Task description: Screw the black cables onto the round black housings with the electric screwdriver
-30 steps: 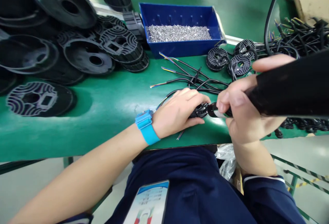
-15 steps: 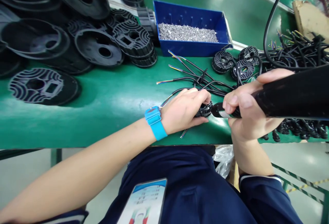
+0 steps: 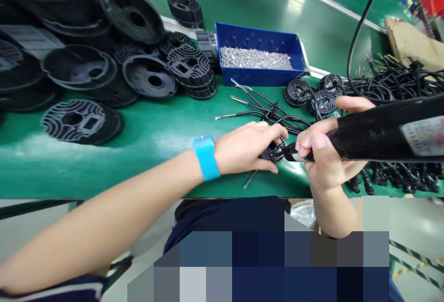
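Observation:
My left hand (image 3: 243,149), with a blue strap (image 3: 206,158) round its wrist, grips a small round black plastic end cap (image 3: 274,152) against the bench between thumb and fingers. Much of the cap is hidden by the hand. My right hand (image 3: 324,156) is wrapped round a black electric screwdriver (image 3: 374,131) lying nearly level. Its nose meets the right side of the cap; the bit's exact contact cannot be made out. Black cables (image 3: 253,113) with stripped, coloured wire ends lie just beyond my left hand.
A blue bin (image 3: 260,76) of small silvery screws stands behind the cables. Black cylindrical housings (image 3: 149,77) and ribbed caps crowd the left, with one oval cap (image 3: 81,121) nearer. Round caps (image 3: 298,91) and a cable heap (image 3: 398,77) lie right. A tool cord (image 3: 352,43) arches overhead.
The view has shifted, so the housings and bin appear farther right and lower. My left fingers look slightly more spread round the cap. The screwdriver's nose is still at the cap.

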Demonstrator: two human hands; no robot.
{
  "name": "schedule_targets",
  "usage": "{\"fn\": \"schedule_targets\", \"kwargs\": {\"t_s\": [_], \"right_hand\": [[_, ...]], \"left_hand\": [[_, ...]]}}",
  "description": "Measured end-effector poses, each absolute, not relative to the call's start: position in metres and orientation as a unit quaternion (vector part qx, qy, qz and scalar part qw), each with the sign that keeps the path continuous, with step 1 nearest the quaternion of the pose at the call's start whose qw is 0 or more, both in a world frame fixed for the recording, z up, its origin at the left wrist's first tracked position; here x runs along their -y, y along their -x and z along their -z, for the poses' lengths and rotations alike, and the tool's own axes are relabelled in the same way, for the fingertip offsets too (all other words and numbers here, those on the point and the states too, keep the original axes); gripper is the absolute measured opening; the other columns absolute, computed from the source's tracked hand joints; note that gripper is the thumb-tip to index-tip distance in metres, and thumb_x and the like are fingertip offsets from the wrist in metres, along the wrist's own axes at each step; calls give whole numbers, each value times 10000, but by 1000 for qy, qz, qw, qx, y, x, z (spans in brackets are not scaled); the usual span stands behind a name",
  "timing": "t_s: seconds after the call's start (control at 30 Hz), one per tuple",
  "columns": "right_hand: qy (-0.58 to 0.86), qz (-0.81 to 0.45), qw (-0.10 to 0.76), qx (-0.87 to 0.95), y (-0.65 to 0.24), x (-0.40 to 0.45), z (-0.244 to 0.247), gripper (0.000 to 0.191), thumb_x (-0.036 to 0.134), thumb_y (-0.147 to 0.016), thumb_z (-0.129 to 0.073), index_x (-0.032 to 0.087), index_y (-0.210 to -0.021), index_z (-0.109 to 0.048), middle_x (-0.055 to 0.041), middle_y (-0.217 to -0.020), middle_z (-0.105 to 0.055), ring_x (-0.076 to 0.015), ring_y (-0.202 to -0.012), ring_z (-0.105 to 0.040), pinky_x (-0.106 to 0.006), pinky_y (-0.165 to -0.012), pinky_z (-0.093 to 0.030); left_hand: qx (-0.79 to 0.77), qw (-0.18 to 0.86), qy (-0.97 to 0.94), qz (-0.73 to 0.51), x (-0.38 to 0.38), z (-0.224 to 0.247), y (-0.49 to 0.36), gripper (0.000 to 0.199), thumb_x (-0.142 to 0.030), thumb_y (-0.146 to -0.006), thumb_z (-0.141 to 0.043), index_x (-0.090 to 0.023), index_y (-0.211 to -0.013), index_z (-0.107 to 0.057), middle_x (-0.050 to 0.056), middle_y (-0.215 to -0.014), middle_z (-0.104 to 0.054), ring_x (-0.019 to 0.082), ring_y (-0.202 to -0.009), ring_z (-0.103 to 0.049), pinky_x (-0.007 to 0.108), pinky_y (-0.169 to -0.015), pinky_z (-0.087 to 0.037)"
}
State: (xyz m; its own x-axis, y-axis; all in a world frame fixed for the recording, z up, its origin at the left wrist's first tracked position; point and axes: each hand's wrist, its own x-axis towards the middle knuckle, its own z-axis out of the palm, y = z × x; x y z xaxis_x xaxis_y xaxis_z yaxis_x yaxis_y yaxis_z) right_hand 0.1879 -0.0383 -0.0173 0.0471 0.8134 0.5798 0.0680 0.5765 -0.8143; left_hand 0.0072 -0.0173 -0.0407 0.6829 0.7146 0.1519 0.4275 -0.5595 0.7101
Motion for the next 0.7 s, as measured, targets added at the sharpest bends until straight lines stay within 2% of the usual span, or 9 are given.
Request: {"fn": "schedule_targets", "kwargs": {"t_s": [0.07,0.1,0.17,0.23,0.37,0.47,0.6,0.7], "right_hand": [[349,-304,630,623,-188,39,16,343,299,-926,-754,328,-1251,-652,46,-672,-570,-131,-449,-495,-291,-426,-448],[343,-308,631,624,-188,39,17,357,300,-931,-742,332,-1272,-642,50,-675,-574,-124,-441,-483,-282,-413,-442],[328,-320,633,624,-189,39,18,375,304,-928,-735,331,-1287,-627,56,-683,-577,-112,-432,-473,-266,-399,-446],[320,-332,633,622,-191,39,19,372,283,-925,-729,304,-1281,-622,55,-689,-585,-108,-440,-489,-257,-407,-467],[307,-347,639,614,-194,40,21,371,206,-920,-712,259,-1268,-596,58,-684,-604,-107,-454,-510,-247,-436,-488],[293,-356,648,606,-196,40,22,392,152,-916,-701,249,-1275,-579,58,-703,-620,-104,-475,-531,-238,-455,-497],[283,-366,654,599,-196,41,24,383,120,-916,-697,234,-1263,-580,56,-712,-624,-103,-492,-548,-233,-469,-508],[271,-373,654,600,-196,40,24,392,110,-915,-697,234,-1271,-589,54,-720,-628,-99,-500,-553,-234,-483,-516]], "left_hand": [[-349,333,-844,-236,-13,25,6,332,-390,-956,-749,-200,-1221,-682,32,-1131,-775,235,-1073,-715,330,-959,-500],[-390,298,-835,-247,-32,19,12,272,-387,-1007,-666,-203,-1198,-728,29,-1130,-776,243,-1100,-712,345,-999,-488],[-486,194,-825,-212,-75,11,20,294,-364,-1032,-595,-210,-1206,-775,46,-1209,-762,309,-1250,-656,417,-1121,-429],[-560,140,-808,-117,-115,9,21,307,-319,-1023,-595,-211,-1242,-781,78,-1281,-746,354,-1335,-604,464,-1167,-405],[-596,151,-789,-15,-161,17,17,260,-229,-940,-727,-176,-1187,-792,99,-1179,-780,341,-1246,-665,470,-1119,-488],[-591,159,-790,-12,-164,23,21,300,-312,-971,-746,-153,-1225,-721,95,-1219,-736,276,-1154,-695,474,-1039,-574],[-582,169,-794,-42,-159,31,30,407,-419,-1029,-672,-163,-1342,-629,104,-1343,-655,267,-1159,-682,471,-977,-618],[-593,165,-784,-78,-163,33,33,341,-394,-999,-722,-143,-1228,-691,93,-1225,-716,246,-1086,-704,461,-970,-612]]}}
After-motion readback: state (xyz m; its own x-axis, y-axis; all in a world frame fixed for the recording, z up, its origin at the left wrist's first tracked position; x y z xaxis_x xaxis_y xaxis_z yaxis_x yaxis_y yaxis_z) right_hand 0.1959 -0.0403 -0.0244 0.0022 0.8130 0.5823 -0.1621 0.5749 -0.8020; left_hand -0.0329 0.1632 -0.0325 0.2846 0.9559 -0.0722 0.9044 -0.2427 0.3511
